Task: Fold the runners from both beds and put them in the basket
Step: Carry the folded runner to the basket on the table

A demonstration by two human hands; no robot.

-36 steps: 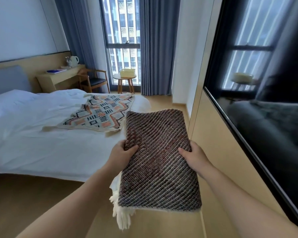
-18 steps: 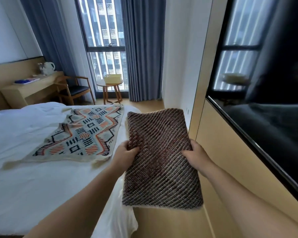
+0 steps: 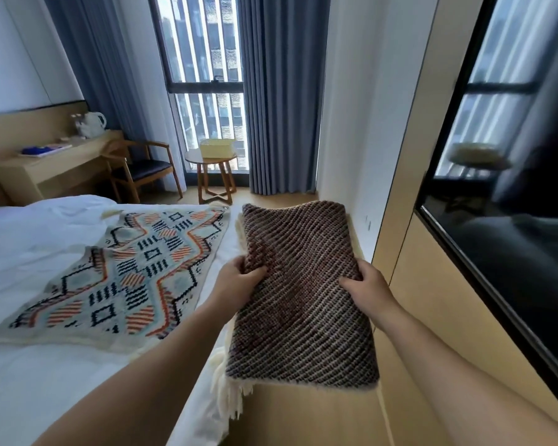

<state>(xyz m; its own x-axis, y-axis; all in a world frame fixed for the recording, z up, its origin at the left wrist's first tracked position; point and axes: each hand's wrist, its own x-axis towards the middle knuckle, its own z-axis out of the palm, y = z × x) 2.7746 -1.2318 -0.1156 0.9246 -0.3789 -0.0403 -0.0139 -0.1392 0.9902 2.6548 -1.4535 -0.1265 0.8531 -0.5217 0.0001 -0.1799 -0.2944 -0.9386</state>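
Since the earlier frames the view has advanced along the bed toward the window: the round side table and the pale yellow basket (image 3: 217, 147) on it now stand larger and nearer at 12 o'clock, and the patterned runner (image 3: 126, 275) has slid from ahead to the 9 o'clock side. I take this to mean the carry to the basket is under way, with one runner folded and the other not yet touched. The folded brown runner (image 3: 298, 294) is held flat in the air at the centre, its far end pointing toward 12 o'clock and its cream fringe hanging off the near end at 6 o'clock. The left hand (image 3: 236, 283) is closed on its left edge, thumb on top and fingers tucked under; the right hand (image 3: 366, 286) clamps the right edge the same way, so both are narrow and full, neither spread. The patterned runner lies unfolded and slightly skewed on the white bed (image 3: 29, 375), well apart from the basket. At 3 o'clock a dark glossy wall panel (image 3: 512, 236) runs close beside the right arm, leaving a narrow aisle to walk.
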